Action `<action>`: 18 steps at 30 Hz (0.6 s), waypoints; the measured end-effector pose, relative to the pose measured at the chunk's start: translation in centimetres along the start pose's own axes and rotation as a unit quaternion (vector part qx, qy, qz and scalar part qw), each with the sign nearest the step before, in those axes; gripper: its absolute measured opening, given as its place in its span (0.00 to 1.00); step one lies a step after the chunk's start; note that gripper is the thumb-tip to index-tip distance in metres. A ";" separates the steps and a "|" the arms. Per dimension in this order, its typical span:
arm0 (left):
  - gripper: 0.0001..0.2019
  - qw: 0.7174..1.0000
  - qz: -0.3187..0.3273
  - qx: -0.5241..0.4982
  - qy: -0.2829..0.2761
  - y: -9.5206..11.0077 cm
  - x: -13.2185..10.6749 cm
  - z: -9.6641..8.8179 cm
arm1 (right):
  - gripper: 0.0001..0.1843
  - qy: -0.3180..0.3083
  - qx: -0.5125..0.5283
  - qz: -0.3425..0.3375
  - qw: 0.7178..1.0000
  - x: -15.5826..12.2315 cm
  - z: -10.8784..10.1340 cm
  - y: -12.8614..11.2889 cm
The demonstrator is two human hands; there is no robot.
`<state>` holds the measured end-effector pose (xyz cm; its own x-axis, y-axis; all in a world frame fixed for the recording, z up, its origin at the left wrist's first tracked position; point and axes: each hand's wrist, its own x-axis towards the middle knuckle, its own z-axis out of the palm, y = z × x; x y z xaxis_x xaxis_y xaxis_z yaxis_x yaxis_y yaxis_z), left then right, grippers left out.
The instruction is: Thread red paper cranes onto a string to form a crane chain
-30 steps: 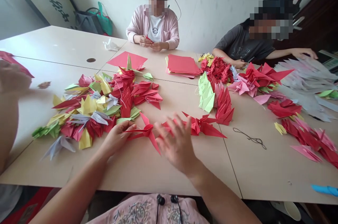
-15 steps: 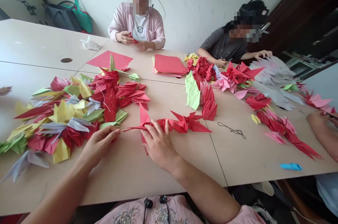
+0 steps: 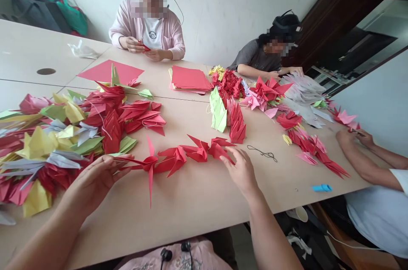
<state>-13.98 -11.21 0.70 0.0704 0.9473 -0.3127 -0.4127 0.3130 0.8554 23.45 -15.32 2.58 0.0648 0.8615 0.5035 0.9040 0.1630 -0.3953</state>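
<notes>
A row of red origami cranes (image 3: pixel 199 150) stretches across the table between my hands, apparently joined on a thin white thread. My left hand (image 3: pixel 92 183) pinches the pointed end of the leftmost red paper crane (image 3: pixel 149 163), whose wings stand up and down. At the opposite end, my right hand (image 3: pixel 241 171) has its thumb and fingers about the rightmost red paper crane (image 3: pixel 220 148). The cranes between are spaced out, their wings partly unfolded. The tips of my left fingers are partly hidden by the crane and thread.
A heap of colored folded paper cranes (image 3: pixel 63 138) lies left. Beyond are a stack of red paper (image 3: pixel 190 79), a light green folded piece (image 3: pixel 218 111) and more cranes (image 3: pixel 237 123). A black cord (image 3: pixel 263 153) and blue object (image 3: pixel 321 188) lie right. Three people sit around the table.
My right hand has moved from the leftmost crane to the right end of the row. The cranes are now spread farther apart. My view has turned rightward.
</notes>
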 end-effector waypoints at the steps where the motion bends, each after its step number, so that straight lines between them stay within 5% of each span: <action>1: 0.13 1.000 -0.006 -0.005 0.001 0.0 0.1 -0.1 | 0.14 -0.013 -0.004 0.004 1.000 -0.3 0.0 0.6; 9: 0.15 0.999 -0.017 -0.019 0.027 -0.4 0.5 -0.4 | 0.17 -0.006 -0.038 0.015 0.999 -0.3 -1.1 1.9; 12: 0.16 0.999 -0.022 -0.013 0.024 -0.5 0.4 -0.2 | 0.18 -0.016 -0.039 -0.024 0.999 0.2 -1.2 0.0; 15: 0.16 0.999 -0.022 -0.011 0.022 -0.4 0.3 -0.1 | 0.24 -0.095 -0.039 -0.096 0.990 0.8 -0.5 -2.8; 18: 0.16 1.000 -0.016 -0.014 0.021 -0.4 0.2 -0.1 | 0.15 -0.149 -0.037 -0.112 0.982 1.4 0.6 -4.2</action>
<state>-13.90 -11.12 0.23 0.0464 0.9327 -0.3577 -0.4355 0.3412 0.8330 19.52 -14.46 4.46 -0.2561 0.9125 0.3191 0.9104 0.3386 -0.2378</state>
